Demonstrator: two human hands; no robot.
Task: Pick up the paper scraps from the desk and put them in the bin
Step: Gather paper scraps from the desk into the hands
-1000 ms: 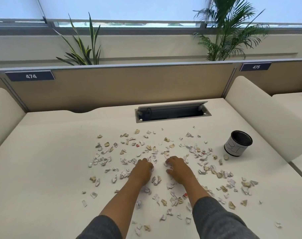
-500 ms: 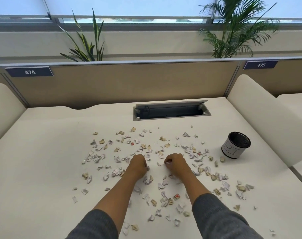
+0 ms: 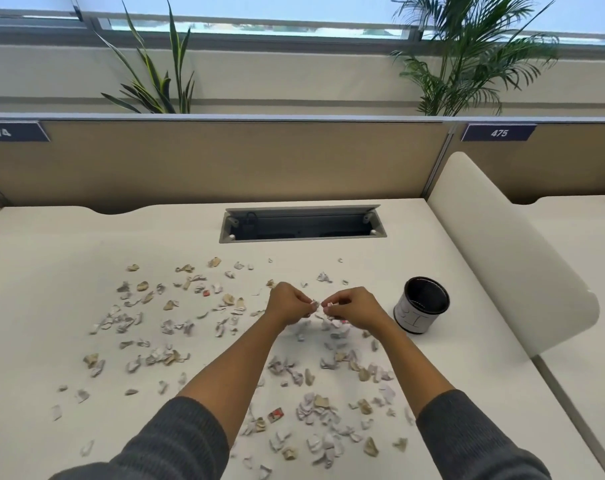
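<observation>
Several small paper scraps (image 3: 162,356), white and tan, lie scattered over the cream desk (image 3: 52,258). My left hand (image 3: 289,304) is raised above the desk with its fingers curled round a few scraps. My right hand (image 3: 354,308) is beside it, fingertips almost touching the left, and pinches white scraps too. More scraps lie right under both hands. The bin (image 3: 421,306), a small black mesh cup with a white paper label, stands upright on the desk just right of my right hand.
An open cable tray (image 3: 303,225) is sunk into the desk behind the scraps. A tan partition (image 3: 225,161) closes the back and a cream side divider (image 3: 502,244) rises on the right, close behind the bin. Two plants stand beyond the partition.
Both hands gathered scraps on the desk, closed on them, then lifted and shifted right toward the bin. The view has turned right as well.
</observation>
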